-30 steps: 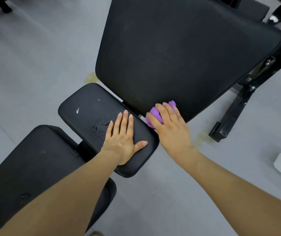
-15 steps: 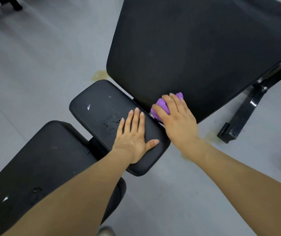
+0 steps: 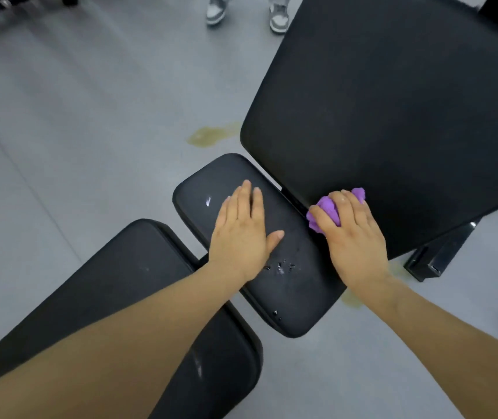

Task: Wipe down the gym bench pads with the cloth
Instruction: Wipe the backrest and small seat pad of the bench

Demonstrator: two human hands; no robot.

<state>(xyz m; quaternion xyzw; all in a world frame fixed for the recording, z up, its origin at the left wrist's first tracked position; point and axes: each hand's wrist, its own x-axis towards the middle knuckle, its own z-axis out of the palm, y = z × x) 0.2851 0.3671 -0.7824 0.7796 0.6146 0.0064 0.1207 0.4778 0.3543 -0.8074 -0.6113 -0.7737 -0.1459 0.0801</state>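
Note:
A black gym bench has a large back pad [image 3: 392, 122], a small worn middle pad [image 3: 296, 285] and a long near pad [image 3: 139, 285]. My right hand [image 3: 353, 237] presses a bunched purple cloth [image 3: 326, 211] onto the lower edge of the back pad, beside the gap to the middle pad. Flat on the middle pad lies my left hand [image 3: 241, 234], fingers apart, holding nothing. Small tears and white scuffs mark the middle pad near my left wrist.
Grey floor surrounds the bench, with yellowish stains [image 3: 211, 134] to the left of the back pad. The bench's black metal foot [image 3: 429, 264] sits at the right. Another person's grey shoes [image 3: 247, 10] stand at the top, and dark equipment shows at the top left.
My view has swung left and the bench now sits further right. My left hand slid up the middle pad, uncovering the tears. The right hand stays on the cloth at the back pad's edge.

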